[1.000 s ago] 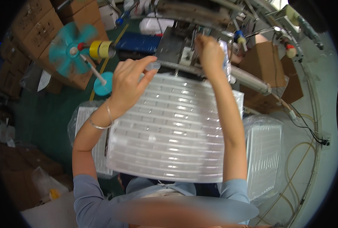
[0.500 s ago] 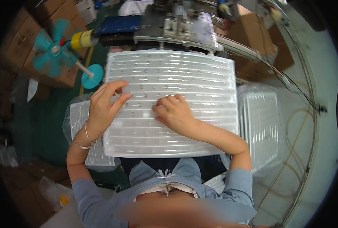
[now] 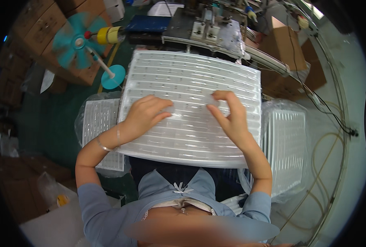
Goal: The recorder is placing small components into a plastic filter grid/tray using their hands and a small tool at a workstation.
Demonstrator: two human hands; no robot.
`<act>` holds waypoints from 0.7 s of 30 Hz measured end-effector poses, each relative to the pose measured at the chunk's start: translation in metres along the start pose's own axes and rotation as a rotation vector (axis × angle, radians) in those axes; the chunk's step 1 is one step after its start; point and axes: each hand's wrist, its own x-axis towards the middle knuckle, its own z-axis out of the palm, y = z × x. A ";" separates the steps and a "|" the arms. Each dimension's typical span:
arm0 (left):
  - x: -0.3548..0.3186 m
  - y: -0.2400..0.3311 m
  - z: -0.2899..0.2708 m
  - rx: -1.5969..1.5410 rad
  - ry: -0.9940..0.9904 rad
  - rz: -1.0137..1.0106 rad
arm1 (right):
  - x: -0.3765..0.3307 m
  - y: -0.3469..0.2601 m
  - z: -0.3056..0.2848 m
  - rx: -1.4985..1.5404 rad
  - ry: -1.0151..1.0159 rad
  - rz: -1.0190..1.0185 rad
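**Ribbed tray beneath the left hand and right hand**

White and translucent, the tray spreads under both hands and reaches well beyond them, its long parallel ribs running from the left-hand side to the right-hand side. Rows of small marks show along the ribs beyond the fingertips.

Over the left half of the tray, thumb and forefinger of the left hand form a narrow pinch, pointing inward toward the right hand. A small clear piece appears between those two tips. A thin bracelet circles that wrist.

Over the right half, the right hand is also in a narrow curl, its thumb and forefinger pointing back toward the left hand. A pale patch shows between its tips, but against the tray I cannot tell whether it is something held. The two hands are apart, with ribs visible between them.

Farther out than the hands, past the tray's far edge, a metal tabletop carries a fixture of blocks. Beyond the left hand and off to its left stands a turquoise fan, its blades blurred, near a yellow roll. Stacked ribbed trays in clear plastic flank the work: one bundle left of the left hand, another bundle right of the right hand.
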 end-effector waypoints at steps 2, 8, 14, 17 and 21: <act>0.003 -0.001 0.012 0.001 -0.038 0.048 | -0.001 0.007 -0.010 -0.036 0.067 0.051; -0.006 -0.007 0.024 0.217 -0.247 0.070 | -0.019 0.010 -0.027 0.019 0.154 0.171; -0.010 -0.016 0.003 0.252 -0.191 0.135 | -0.031 -0.005 -0.043 0.016 0.175 0.232; -0.004 -0.013 -0.037 0.184 0.048 0.026 | -0.030 -0.010 -0.046 0.045 0.222 0.270; -0.011 -0.010 -0.072 -0.005 0.121 -0.296 | -0.024 0.001 -0.046 0.205 0.169 0.345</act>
